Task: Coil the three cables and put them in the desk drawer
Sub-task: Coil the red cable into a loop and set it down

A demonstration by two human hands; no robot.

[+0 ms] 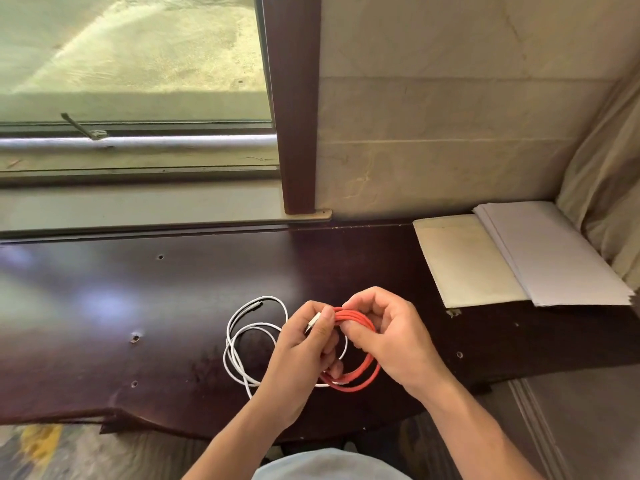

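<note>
A red cable [362,375] is wound into a small coil, held just above the dark wooden desk [138,306]. My left hand [301,355] grips the coil's left side, with the metal plug end sticking out by my thumb. My right hand [388,337] pinches the top of the same coil from the right. A white cable [239,336] lies in loose loops on the desk, to the left of and partly under my left hand. A third cable and the drawer are not in view.
A cream padded envelope [464,261] and a stack of white paper [554,251] lie at the desk's back right. A window sill [138,206] and dark window frame post [298,133] run behind the desk. A curtain [609,188] hangs at the far right.
</note>
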